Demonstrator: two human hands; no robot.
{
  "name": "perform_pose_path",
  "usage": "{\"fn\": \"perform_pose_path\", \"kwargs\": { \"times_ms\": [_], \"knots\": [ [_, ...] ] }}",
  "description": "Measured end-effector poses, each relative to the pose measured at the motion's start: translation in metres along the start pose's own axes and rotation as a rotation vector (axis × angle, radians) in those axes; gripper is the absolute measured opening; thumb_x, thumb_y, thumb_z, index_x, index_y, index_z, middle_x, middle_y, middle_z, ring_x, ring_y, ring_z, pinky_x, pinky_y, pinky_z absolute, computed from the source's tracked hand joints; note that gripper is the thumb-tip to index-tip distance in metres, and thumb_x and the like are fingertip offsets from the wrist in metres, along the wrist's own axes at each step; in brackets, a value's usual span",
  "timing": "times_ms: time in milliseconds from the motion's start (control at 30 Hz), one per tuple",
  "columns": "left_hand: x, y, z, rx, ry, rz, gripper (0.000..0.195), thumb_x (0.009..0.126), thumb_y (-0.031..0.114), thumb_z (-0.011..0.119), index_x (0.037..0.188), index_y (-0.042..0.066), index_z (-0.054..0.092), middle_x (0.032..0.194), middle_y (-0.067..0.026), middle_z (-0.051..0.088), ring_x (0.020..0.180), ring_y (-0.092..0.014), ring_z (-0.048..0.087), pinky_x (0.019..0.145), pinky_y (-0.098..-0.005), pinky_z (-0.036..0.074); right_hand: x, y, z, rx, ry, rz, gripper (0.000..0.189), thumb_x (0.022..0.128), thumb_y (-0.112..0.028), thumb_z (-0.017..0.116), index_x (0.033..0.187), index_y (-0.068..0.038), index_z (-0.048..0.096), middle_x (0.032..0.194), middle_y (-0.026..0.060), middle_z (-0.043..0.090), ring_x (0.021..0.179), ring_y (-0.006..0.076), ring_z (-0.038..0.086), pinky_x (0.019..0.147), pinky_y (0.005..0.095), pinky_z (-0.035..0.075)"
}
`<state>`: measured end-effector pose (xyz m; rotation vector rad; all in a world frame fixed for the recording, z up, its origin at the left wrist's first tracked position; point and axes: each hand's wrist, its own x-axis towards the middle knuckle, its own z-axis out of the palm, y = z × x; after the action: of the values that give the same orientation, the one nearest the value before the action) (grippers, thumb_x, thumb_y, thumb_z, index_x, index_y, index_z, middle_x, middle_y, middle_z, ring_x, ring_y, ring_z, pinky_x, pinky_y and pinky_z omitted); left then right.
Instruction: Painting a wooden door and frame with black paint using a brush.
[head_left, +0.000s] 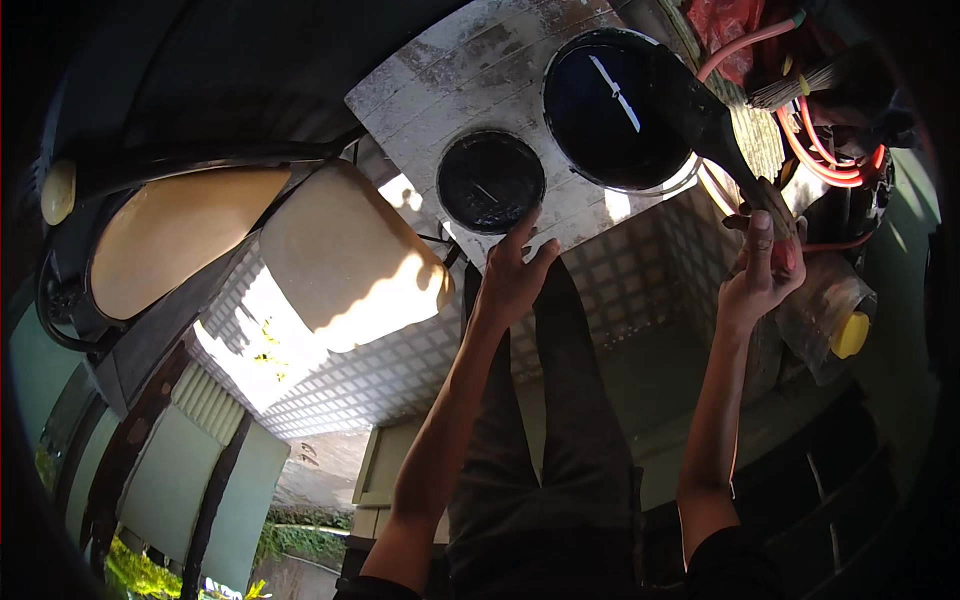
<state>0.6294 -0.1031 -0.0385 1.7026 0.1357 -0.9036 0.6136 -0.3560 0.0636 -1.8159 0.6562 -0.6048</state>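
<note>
On the worn wooden table (420, 97) stand a small round container of dark liquid (491, 182) and a larger round container of dark liquid (600, 105) with a bright reflection. My left hand (517, 274) is at the near rim of the small container, fingers apart; whether a fingertip touches it is unclear. My right hand (765, 259) grips the handle of a wide, dark-coated brush (720, 139), upper right. The brush's broad end reaches over the large container's right side and blends into its dark contents.
A chair with a tan seat (352, 255) and tan backrest (187, 240) stands left. Red hose (817, 161), a fibre bundle (810, 79) and a clear plastic bag with a yellow cap (849, 335) lie to the right. Tiled floor (360, 390) shows below the table.
</note>
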Motion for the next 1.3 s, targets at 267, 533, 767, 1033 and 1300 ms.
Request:
{"fn": "perform_pose_path", "kwargs": {
  "times_ms": [267, 533, 767, 1033, 1300],
  "knots": [
    [0.003, -0.087, -0.001, -0.659, 0.335, -0.471, 0.047, 0.088, 0.019, 0.067, 0.130, 0.000, 0.056, 0.120, -0.0125, 0.066, 0.108, -0.023, 0.064, 0.094, -0.0347, 0.050, -0.011, 0.010, 0.001, 0.176, 0.168, 0.185, 0.031, 0.095, -0.012, 0.064, 0.117, 0.009, 0.064, 0.101, 0.0139, 0.071, 0.077, 0.0108, 0.067, 0.069, 0.0240, 0.058],
    [0.034, -0.125, -0.001, -0.790, 0.633, -0.597, 0.030, 0.084, 0.010, 0.071, 0.110, -0.002, 0.062, 0.101, -0.0123, 0.069, 0.090, -0.022, 0.069, 0.080, -0.0319, 0.058, -0.019, 0.007, 0.015, 0.293, 0.185, 0.203, 0.033, 0.096, -0.013, 0.059, 0.121, 0.008, 0.063, 0.106, 0.0125, 0.070, 0.085, 0.0117, 0.067, 0.072, 0.0255, 0.059],
    [0.045, -0.143, 0.007, -0.633, 0.775, -0.528, 0.021, 0.075, 0.011, 0.079, 0.088, -0.003, 0.071, 0.087, -0.0128, 0.072, 0.073, -0.021, 0.070, 0.069, -0.0311, 0.057, -0.027, 0.009, 0.013, 0.328, 0.203, 0.341, 0.037, 0.095, -0.017, 0.057, 0.125, 0.004, 0.061, 0.110, 0.0095, 0.069, 0.094, 0.0110, 0.066, 0.073, 0.0231, 0.055],
    [0.037, -0.139, 0.013, -0.650, 0.781, -0.433, 0.028, 0.081, 0.009, 0.076, 0.104, -0.003, 0.065, 0.094, -0.0114, 0.066, 0.081, -0.020, 0.066, 0.072, -0.0309, 0.059, -0.036, 0.009, 0.007, 0.362, 0.197, 0.401, 0.039, 0.096, -0.019, 0.052, 0.128, 0.003, 0.060, 0.110, 0.0079, 0.068, 0.096, 0.0117, 0.064, 0.072, 0.0246, 0.053],
    [0.015, -0.106, 0.005, -0.909, 0.606, -0.318, 0.031, 0.090, 0.018, 0.068, 0.117, 0.004, 0.064, 0.115, -0.0052, 0.064, 0.104, -0.018, 0.062, 0.089, -0.0323, 0.053, -0.045, -0.012, 0.008, 0.415, 0.188, 0.386, 0.041, 0.096, -0.020, 0.051, 0.129, 0.004, 0.057, 0.111, 0.0101, 0.068, 0.097, 0.0134, 0.064, 0.074, 0.0261, 0.055]
  ]
}}
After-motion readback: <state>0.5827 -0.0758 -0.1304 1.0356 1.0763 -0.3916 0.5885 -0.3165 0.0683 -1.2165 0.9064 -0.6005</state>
